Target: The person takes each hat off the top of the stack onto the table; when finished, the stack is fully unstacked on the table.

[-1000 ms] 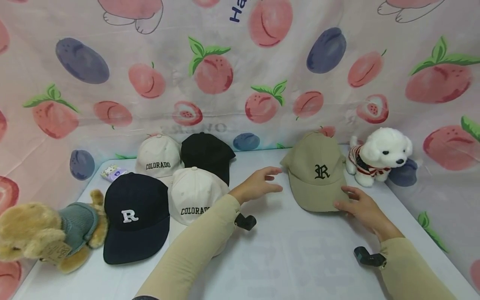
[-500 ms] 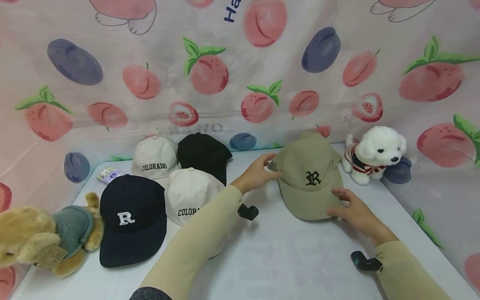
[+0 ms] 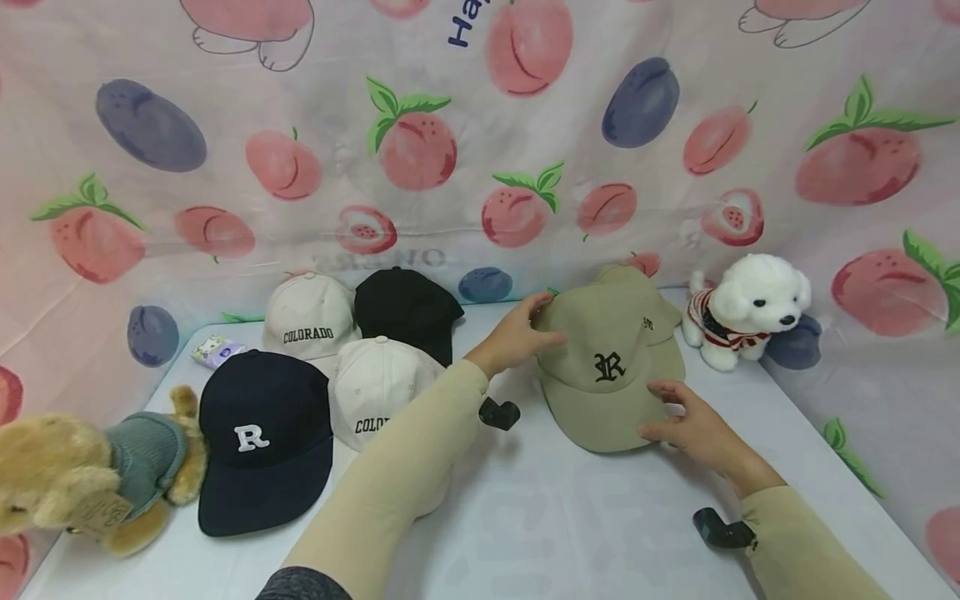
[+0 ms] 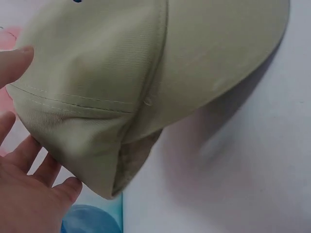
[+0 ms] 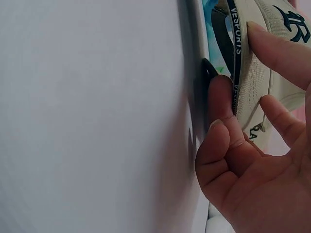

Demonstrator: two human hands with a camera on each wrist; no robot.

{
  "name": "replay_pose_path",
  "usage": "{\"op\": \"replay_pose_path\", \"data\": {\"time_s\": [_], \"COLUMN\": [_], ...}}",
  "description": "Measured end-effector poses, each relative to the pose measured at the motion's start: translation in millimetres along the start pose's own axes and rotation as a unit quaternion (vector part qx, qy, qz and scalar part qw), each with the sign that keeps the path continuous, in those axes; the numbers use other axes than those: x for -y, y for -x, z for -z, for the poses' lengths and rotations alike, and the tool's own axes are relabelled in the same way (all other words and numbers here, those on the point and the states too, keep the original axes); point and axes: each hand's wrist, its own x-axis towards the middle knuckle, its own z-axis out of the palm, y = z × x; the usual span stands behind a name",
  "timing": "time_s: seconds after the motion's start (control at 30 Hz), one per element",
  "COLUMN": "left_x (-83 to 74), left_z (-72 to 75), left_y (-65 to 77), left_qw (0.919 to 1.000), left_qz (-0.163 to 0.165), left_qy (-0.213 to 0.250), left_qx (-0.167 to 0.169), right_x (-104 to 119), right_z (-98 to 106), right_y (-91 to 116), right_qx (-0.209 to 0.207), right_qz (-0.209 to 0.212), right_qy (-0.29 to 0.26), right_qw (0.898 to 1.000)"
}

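In the head view a khaki baseball cap with a dark gothic R is tilted, in front of another khaki cap that shows small dark lettering. My left hand grips the front cap's left side. In the left wrist view the thumb lies over the crown and the fingers are at its lower edge. My right hand pinches the right side near the brim. The right wrist view has the thumb outside and a finger behind the band lettered VESPORTS.
On the left stand a navy cap, two cream COLORADO caps, a black cap and a small purple packet. A brown plush dog lies far left, a white plush dog stands right. A printed curtain backs the white table.
My left hand reached the khaki cap and took hold of its side. The front cap came left and toward me, uncovering the other khaki cap behind it. My right hand moved slightly left with it.
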Motion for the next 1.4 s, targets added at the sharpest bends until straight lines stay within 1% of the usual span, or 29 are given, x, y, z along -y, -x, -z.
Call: {"op": "replay_pose_path", "data": {"time_s": [0.17,0.33,0.37,0.47,0.57,0.77,1.07,1.27,1.4], "left_x": [-5.2,-10.9,-12.1,-16.6,-21.5,-28.6,-33.3,-35.7,-34.7], "left_z": [4.9,10.5,12.2,16.8,21.5,31.4,45.0,51.9,54.4], "left_y": [1.1,4.2,5.4,9.5,12.6,16.7,27.0,36.1,42.6], "left_qw": [0.9999,0.9996,0.9996,0.9991,0.998,0.9965,0.9953,0.9957,0.996], "left_qz": [-0.009,-0.019,-0.019,-0.019,-0.026,-0.039,-0.049,-0.056,-0.061], "left_qy": [-0.009,-0.012,-0.015,-0.029,-0.05,-0.064,-0.076,-0.071,-0.065], "left_qx": [0.001,0.014,0.017,0.023,0.027,0.035,0.034,0.022,0.011], "right_x": [2.9,6.7,8.3,12.7,17.6,26.9,35.4,40.5,44.4], "right_z": [-4.4,-10.5,-11.7,-13.4,-14.2,-19.5,-33.2,-44.1,-50.2], "right_y": [-0.1,-0.4,-0.5,-0.7,-0.1,3.3,7.8,9.2,9.9], "right_qx": [0.004,0.01,0.01,0.012,0.014,0.025,0.036,0.033,0.024], "right_qz": [0.013,0.032,0.031,0.03,0.03,0.046,0.06,0.075,0.084], "right_qy": [-0.007,0.001,0.001,0.004,0.005,0.001,-0.035,-0.06,-0.053], "right_qw": [1.0,0.999,0.999,0.999,0.999,0.999,0.997,0.995,0.995]}}
